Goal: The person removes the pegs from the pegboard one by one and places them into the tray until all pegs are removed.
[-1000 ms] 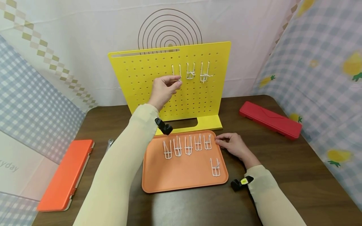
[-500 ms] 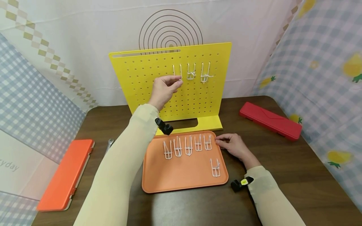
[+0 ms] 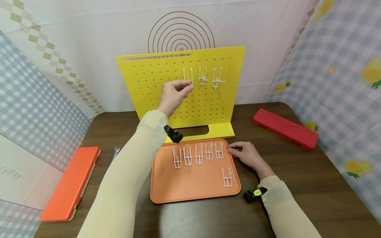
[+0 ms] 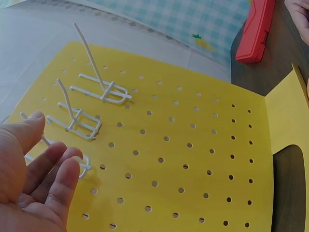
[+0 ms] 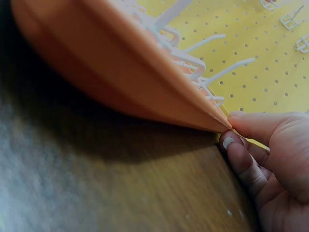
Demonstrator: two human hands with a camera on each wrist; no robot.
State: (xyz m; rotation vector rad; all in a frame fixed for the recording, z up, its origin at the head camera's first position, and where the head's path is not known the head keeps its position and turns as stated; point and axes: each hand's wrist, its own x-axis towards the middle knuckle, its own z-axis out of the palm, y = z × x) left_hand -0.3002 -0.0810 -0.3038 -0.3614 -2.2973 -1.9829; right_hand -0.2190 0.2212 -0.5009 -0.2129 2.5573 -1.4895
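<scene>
My left hand [image 3: 174,95] pinches a white wire pegboard hook [image 3: 191,74] against the upright yellow pegboard [image 3: 151,70]. Its fingers cover the lower part in the head view; in the left wrist view the hook's looped end [image 4: 86,167] shows past the fingertips. To its right, two similar hooks hang on the board, a middle one [image 3: 202,79] and a right one [image 3: 216,80]. Low on the right, my right hand [image 3: 246,153] grips the rim of the orange tray [image 3: 190,186] between thumb and fingers. Several white hooks stand in a row along the tray's far side, with another hook [image 3: 227,178] nearer its right front corner.
A red case [image 3: 285,128] lies on the table at the right. On the left are an orange-red case [image 3: 71,185] and a wrench [image 3: 116,152], partly behind the left sleeve. Patterned cloth surrounds the table at the back and sides.
The head view has shifted slightly, so everything sits a little lower and to the right. Both hands keep their places on the hook and the tray rim.
</scene>
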